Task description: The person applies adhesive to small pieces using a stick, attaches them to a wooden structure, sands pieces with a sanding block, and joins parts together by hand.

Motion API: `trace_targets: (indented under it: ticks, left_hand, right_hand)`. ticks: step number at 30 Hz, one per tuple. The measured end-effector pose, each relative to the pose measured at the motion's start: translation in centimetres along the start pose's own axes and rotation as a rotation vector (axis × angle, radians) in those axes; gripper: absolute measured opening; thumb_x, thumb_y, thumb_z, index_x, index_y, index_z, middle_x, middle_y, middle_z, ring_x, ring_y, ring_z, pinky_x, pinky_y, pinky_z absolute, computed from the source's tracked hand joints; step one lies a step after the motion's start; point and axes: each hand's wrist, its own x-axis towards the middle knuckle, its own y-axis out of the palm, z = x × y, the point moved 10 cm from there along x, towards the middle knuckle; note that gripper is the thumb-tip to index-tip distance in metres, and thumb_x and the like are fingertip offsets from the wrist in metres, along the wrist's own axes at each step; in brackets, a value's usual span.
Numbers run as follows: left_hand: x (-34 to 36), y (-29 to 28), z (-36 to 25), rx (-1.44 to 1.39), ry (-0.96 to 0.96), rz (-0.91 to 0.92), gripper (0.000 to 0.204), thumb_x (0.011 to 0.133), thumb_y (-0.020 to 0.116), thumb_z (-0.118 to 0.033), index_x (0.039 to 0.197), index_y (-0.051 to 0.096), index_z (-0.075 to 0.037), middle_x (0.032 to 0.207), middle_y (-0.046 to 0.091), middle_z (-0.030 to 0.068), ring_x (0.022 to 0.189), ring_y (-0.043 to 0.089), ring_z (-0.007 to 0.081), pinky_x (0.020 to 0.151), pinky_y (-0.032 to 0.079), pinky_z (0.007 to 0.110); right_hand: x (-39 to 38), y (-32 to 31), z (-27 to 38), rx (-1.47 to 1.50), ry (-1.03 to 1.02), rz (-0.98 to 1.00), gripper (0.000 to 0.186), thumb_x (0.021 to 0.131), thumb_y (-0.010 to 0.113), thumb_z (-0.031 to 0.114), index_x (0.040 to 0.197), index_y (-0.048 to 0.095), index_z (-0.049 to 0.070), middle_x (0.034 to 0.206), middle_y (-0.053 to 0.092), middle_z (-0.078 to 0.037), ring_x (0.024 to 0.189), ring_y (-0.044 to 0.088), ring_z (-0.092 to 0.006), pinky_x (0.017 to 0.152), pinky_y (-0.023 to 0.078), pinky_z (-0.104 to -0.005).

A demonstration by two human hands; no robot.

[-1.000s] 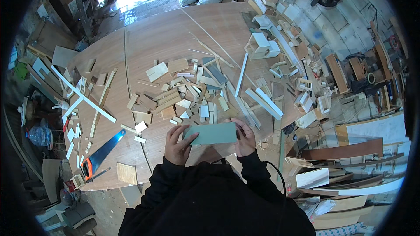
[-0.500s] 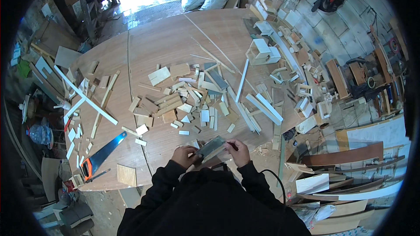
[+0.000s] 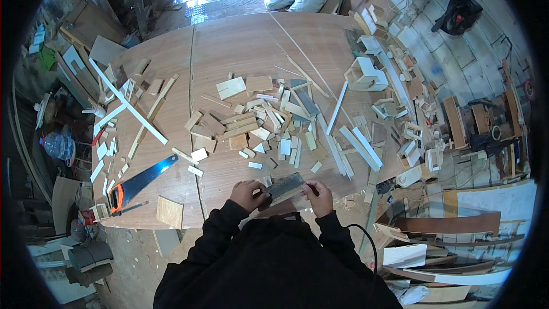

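Close to my body, at the near edge of the table, my left hand [image 3: 249, 195] grips the left end of a flat grey rectangular piece [image 3: 286, 187] with a pale wooden strip along its near side. The piece is tilted, its right end pointing up and away. Beside that right end, my right hand [image 3: 318, 197] is closed in a pinch on a small, thin dark thing too small to name. Just beyond the hands lies a pile of wooden offcuts [image 3: 239, 129] in many sizes.
A handsaw [image 3: 143, 182] with a blue blade and orange handle lies on the left of the table [image 3: 229, 40]. Long white strips [image 3: 127, 100] cross near it. Small wooden furniture pieces [image 3: 364, 74] crowd the right edge. Boards [image 3: 446, 223] are stacked at the lower right.
The whole view has shifted, moving the table scene rightward. The grey piece has turned slightly in my left hand, and my right fingers sit a little off its end.
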Motion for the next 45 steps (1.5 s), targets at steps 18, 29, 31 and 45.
trace_targets:
  ticks: [18,29,31,45]
  left_hand:
    - [-1.6,-0.1,3.0,0.137,-0.122,0.008,0.022,0.086,0.065,-0.028,0.097,0.067,-0.01,0.093,0.068,0.0097,0.091,0.063,0.0324,0.084,0.047,0.043]
    - [-1.5,1.8,5.6,0.044,-0.132,0.116,0.033,0.089,0.064,-0.026,0.114,0.058,-0.005,0.102,0.068,0.0141,0.094,0.065,0.0331,0.083,0.052,0.039]
    - [-1.8,2.1,6.3,0.035,-0.119,0.123,0.033,0.089,0.064,-0.026,0.113,0.058,-0.005,0.102,0.067,0.0147,0.095,0.064,0.0335,0.083,0.052,0.039]
    - [-1.7,4.3,6.4,-0.031,-0.186,0.234,0.038,0.09,0.066,-0.031,0.116,0.059,-0.005,0.105,0.068,0.0145,0.093,0.067,0.03,0.081,0.054,0.037]
  right_hand:
    - [1.1,2.5,-2.2,-0.013,0.139,0.121,0.027,0.09,0.07,0.02,0.104,0.063,-0.002,0.089,0.068,-0.006,0.077,0.066,-0.011,0.066,0.05,-0.0233]
    - [-0.6,-2.6,-17.6,0.497,0.692,-0.209,0.028,0.09,0.069,0.031,0.108,0.054,0.014,0.094,0.064,0.0,0.081,0.06,-0.0128,0.064,0.048,-0.0334]
    - [-0.7,-3.3,-19.1,0.502,0.713,-0.236,0.028,0.091,0.068,0.031,0.108,0.054,0.015,0.095,0.064,0.0,0.081,0.06,-0.0129,0.064,0.047,-0.0332]
    - [-0.8,-4.6,-21.6,0.676,0.689,-0.247,0.021,0.096,0.06,0.03,0.11,0.052,0.017,0.104,0.063,0.0,0.093,0.064,-0.015,0.067,0.048,-0.0329]
